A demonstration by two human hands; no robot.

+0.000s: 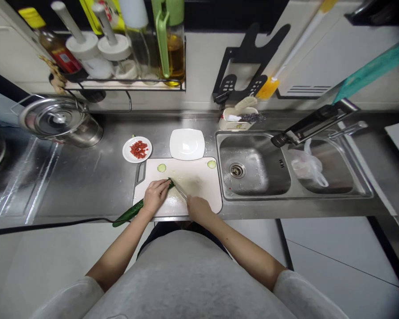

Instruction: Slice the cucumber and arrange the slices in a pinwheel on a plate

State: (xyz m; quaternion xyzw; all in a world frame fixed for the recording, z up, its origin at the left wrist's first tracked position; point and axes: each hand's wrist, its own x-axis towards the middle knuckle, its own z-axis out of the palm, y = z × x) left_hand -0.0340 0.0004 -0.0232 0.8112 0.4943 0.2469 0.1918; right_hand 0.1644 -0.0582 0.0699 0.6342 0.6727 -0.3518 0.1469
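A long green cucumber (129,213) lies slantwise over the lower left corner of the white cutting board (206,195). My left hand (154,195) is closed around it near its upper end, hiding its middle. My right hand (199,208) grips a knife (180,189) by the handle, and the blade points up and left. Its tip meets the cut end of the cucumber, just beyond my left fingertips. Two pale round cucumber slices rest on the board, one slice (161,168) at the upper left and another slice (212,164) at the upper right.
Behind the board stand a white plate (186,144) and a small dish (127,153) of chopped red pieces. A lidded steel pot (86,133) is at left. The double sink (256,168) lies right, a plastic bag (307,166) in its far basin. A seasoning rack (136,85) hangs above.
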